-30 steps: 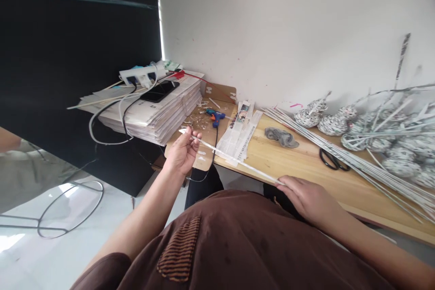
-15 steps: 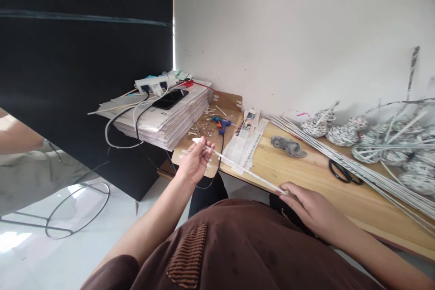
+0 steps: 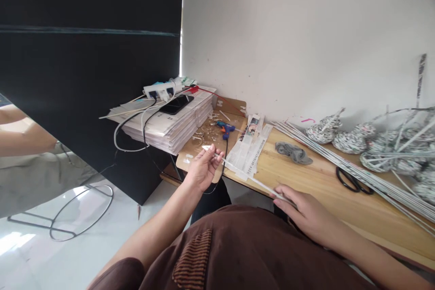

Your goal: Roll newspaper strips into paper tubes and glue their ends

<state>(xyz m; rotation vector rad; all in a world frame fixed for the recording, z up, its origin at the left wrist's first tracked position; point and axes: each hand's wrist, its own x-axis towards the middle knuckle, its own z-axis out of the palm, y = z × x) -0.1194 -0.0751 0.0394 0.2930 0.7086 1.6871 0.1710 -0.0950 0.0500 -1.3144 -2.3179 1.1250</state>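
Note:
A thin rolled-paper stick stretches between my two hands, in front of the table edge. My left hand pinches its far left end, where a pointed white paper tip juts past the thumb. Fingers of my right hand close round the other end, low by my brown top. Beyond my left hand lie a blue hot glue gun and white scraps on a cardboard sheet. Printed paper strips lie at the table's near edge, behind the stick.
To the left a tall paper stack bears a phone and a power strip. Rightward on the wooden table are a grey cloth, black-handled scissors, a bundle of paper sticks and woven paper pieces. Another person's arm shows far left.
The view has shifted, so the scene sits slightly lower and further right. My right hand has come a little closer to my left along the stick. Both hands keep their hold.

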